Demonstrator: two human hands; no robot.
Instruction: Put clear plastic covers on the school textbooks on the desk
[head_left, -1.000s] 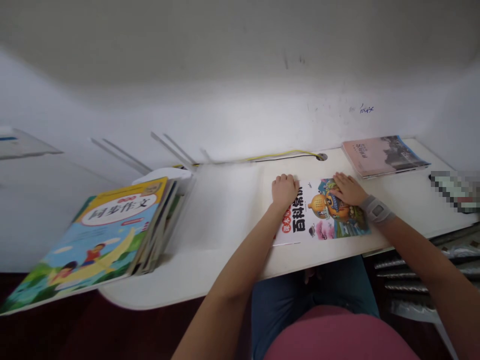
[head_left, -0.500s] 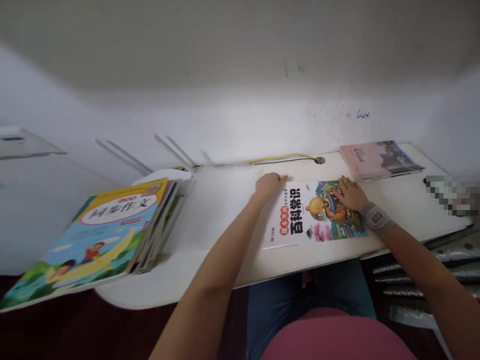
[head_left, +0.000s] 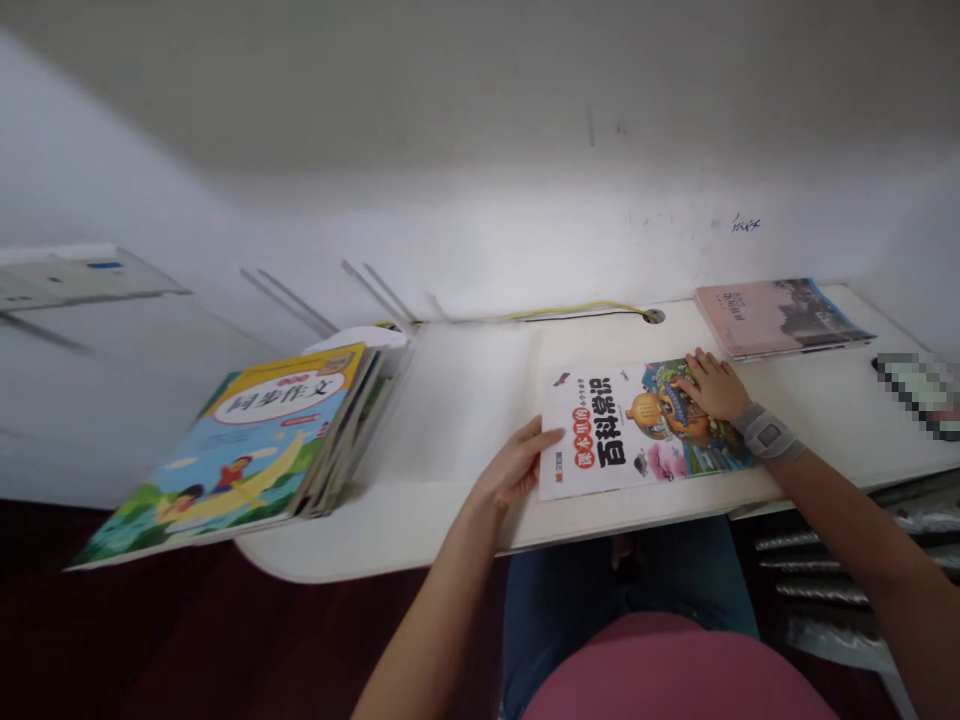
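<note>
A white book [head_left: 559, 400] with red and black Chinese lettering and a colourful cartoon picture lies on the white desk in front of me. My left hand [head_left: 514, 462] pinches the book's left edge, with the thumb on top of the cover and the other fingers at or under the edge, partly hidden. On the upper right part of the cover rests my right hand [head_left: 716, 388], flat, fingers stretched out and thumb apart. A grey band is around the right wrist.
To the left, a stack of books [head_left: 277, 440] overhangs the desk's edge. A pink-and-grey book pile [head_left: 772, 318] sits at the back right, near a blurred-out phone-like object [head_left: 919, 395]. A yellow cable [head_left: 570, 308] runs along the wall into a hole. Shiny plastic-wrapped items show below the desk.
My left hand has come from the book's upper left corner down to the middle of its left edge and grips it. The right hand stays on the cover. The view has shifted slightly left.
</note>
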